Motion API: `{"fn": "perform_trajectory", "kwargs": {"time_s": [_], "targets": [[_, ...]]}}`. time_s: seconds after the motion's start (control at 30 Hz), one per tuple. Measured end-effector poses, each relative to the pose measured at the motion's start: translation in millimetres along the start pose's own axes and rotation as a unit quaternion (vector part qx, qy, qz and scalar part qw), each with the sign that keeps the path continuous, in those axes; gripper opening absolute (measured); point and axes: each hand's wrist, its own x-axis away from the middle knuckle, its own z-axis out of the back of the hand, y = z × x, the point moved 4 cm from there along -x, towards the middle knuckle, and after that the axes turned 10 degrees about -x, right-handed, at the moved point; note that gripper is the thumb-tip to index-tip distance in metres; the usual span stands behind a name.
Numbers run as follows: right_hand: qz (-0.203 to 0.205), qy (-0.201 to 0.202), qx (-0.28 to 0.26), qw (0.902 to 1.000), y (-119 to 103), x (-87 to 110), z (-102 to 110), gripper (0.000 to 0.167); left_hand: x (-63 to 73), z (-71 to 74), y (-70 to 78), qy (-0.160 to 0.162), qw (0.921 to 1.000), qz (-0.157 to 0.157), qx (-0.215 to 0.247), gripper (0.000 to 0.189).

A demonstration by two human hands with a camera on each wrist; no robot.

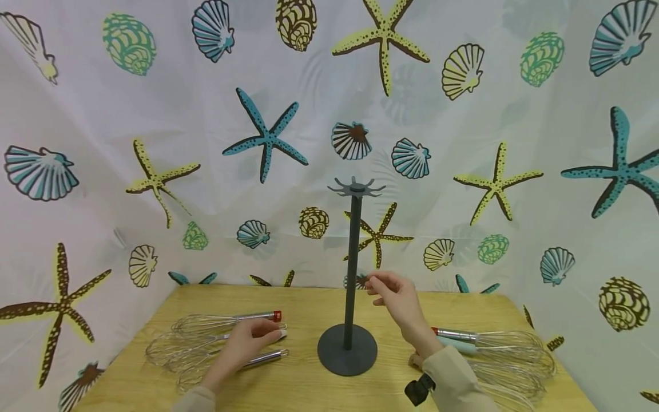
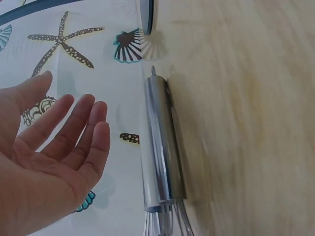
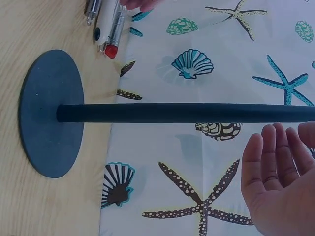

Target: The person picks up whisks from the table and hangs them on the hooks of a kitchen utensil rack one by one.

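A dark grey stand [image 1: 352, 269] rises upright from a round base [image 1: 347, 366], with a ring of hooks [image 1: 357, 187] at its top. My right hand [image 1: 399, 303] is raised just right of the pole, fingers loosely bent and holding nothing. In the right wrist view those fingers [image 3: 269, 152] come up right beside the pole [image 3: 172, 113]. Over several whisks [image 1: 198, 349] on the left hovers my left hand [image 1: 244, 343]. From the left wrist, its relaxed, spread fingers [image 2: 74, 125] hold nothing, and a metal whisk handle [image 2: 165, 142] lies apart from them.
More whisks [image 1: 515, 357] lie in a group at the right, one with a pale green handle [image 1: 458, 345], handles toward the stand. A light wooden table [image 1: 309, 395] bears everything. Behind and at both sides hangs a white curtain [image 1: 319, 80] printed with shells and starfish.
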Motion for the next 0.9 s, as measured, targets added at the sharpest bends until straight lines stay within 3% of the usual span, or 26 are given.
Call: {"fn": "perform_trajectory", "kwargs": {"time_s": [0.23,0.63,0.9], "targets": [[0.023,0.01,0.009,0.9997,-14.8,-5.2,-3.4,0.021,4.4,6.4,-22.7,-0.005,0.9982,0.034,0.05,0.03],[0.063,0.014,-0.014,0.9978,-50.4,-15.3,-16.4,0.022,8.0,24.8,-51.1,-0.014,0.9933,0.061,0.097,0.035],[0.1,0.025,-0.013,0.9946,-72.0,-23.1,-19.4,0.025,11.1,30.5,-55.8,-0.039,0.9904,0.039,0.126,0.039]]}}
